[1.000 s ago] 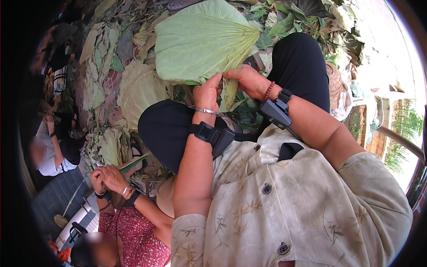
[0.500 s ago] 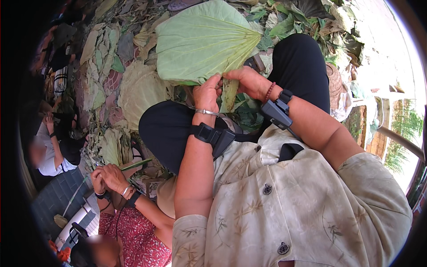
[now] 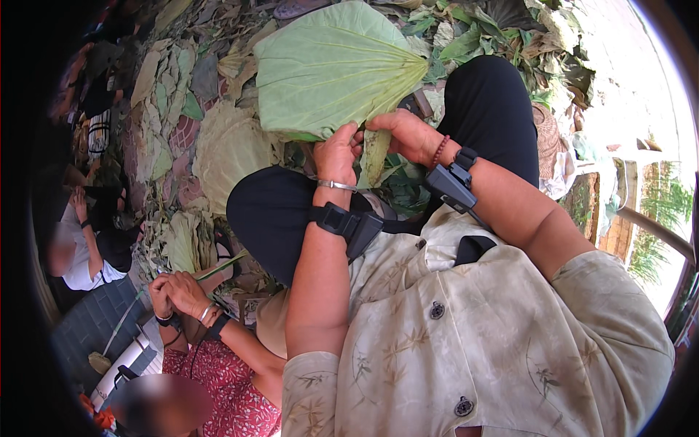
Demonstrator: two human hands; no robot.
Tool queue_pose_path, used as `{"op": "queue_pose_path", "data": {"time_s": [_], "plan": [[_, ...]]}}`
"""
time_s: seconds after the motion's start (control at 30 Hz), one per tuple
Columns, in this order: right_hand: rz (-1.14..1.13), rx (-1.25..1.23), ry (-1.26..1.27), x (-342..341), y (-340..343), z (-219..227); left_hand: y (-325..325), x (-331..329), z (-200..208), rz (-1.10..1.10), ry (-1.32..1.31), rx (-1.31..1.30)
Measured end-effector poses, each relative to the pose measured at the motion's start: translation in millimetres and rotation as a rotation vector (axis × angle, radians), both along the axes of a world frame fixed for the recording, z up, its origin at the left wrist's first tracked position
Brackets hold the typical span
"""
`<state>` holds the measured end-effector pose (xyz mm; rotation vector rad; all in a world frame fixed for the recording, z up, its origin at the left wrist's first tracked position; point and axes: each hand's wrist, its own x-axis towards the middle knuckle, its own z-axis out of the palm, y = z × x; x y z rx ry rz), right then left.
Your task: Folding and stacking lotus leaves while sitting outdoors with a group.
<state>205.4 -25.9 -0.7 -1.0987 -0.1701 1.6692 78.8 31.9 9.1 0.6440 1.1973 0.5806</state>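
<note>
A large pale green lotus leaf [image 3: 328,69], folded so that its veins fan out from one corner, spreads above my knees. My left hand [image 3: 337,153] is closed on its lower edge, thumb on top. Just to the right, my right hand [image 3: 409,137] pinches the same edge, where a narrow yellowish flap of the leaf [image 3: 375,154] hangs down. Both sets of fingertips nearly meet and are partly hidden by the leaf. A metal bangle circles my left wrist, a beaded bracelet my right, and a black device is strapped to each forearm.
Dry and green leaves [image 3: 178,109] litter the patterned ground. A wide dried leaf [image 3: 229,146] lies left of my hands. At lower left, a co-worker in red [image 3: 237,371] holds a green strip. Another person in white [image 3: 84,255] sits farther left. A woven hat [image 3: 547,138] is beside my right knee.
My hands keep their grip on the leaf and shift only slightly. The hanging flap has moved a little. At lower left, the co-worker's head and green strip have shifted.
</note>
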Motion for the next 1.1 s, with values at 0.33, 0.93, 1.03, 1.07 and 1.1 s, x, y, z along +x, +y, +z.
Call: {"op": "queue_pose_path", "data": {"time_s": [0.33, 0.93, 1.03, 1.07, 1.1], "plan": [[-0.067, 0.061, -0.009, 0, 0, 1, -18, 0, 2, -0.19, -0.234, 0.248], [0.053, -0.037, -0.312, -5, 2, -1, -10, 19, -19, 0.198, -0.086, 0.129], [0.057, -0.024, -0.302, -1, 1, -7, -7, 20, -27, 0.174, -0.015, 0.053], [0.06, -0.024, -0.301, -2, 0, -4, -7, 18, -29, 0.177, -0.014, 0.053], [0.054, -0.021, -0.272, -2, -1, -1, -7, 16, -31, 0.173, -0.087, 0.067]]}}
